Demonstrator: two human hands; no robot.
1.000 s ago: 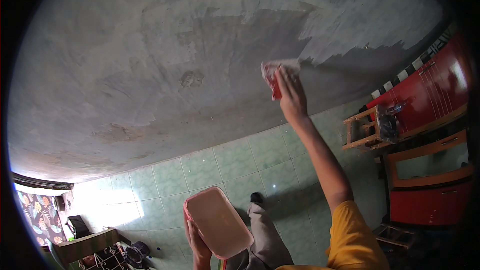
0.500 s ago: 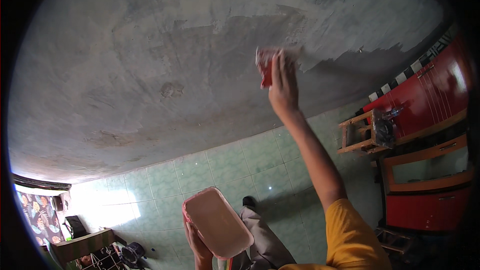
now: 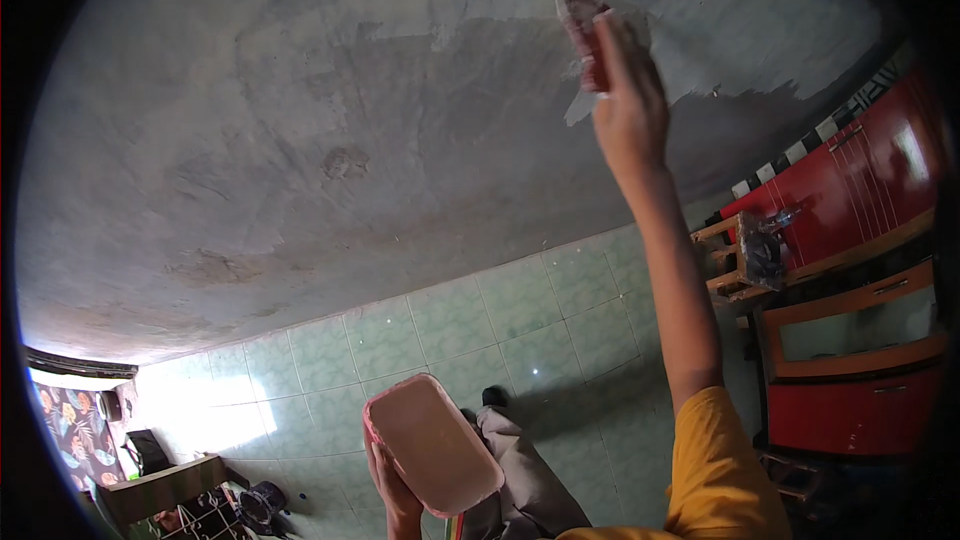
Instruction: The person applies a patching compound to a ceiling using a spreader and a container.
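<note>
My right hand [image 3: 636, 115] is raised and closed around a red putty scraper [image 3: 583, 35], smeared with pale filler. Its broad blade is at the grey wall [image 3: 230, 110], in the upper right part. A lighter smeared patch lies around the blade, and darker bare plaster shows below it. Down by my legs, my left hand [image 3: 395, 485] grips the side of a red-edged rectangular tub [image 3: 435, 445]. The tub's inside is coated pale pinkish; how much filler it holds I cannot tell. The fingers under the tub are partly hidden.
Green floor tiles [image 3: 520, 350] run along the wall's foot. On the right stand a wooden stool [image 3: 735, 255], a glossy red cabinet [image 3: 870, 185] and a wood-framed cabinet [image 3: 850, 330]. A wooden bench [image 3: 165, 490] and a dark bucket-like object [image 3: 262, 508] are at lower left.
My right hand and the scraper have moved up and to the right across the wall, leaving a pale streak. My left hand and the tub have hardly moved.
</note>
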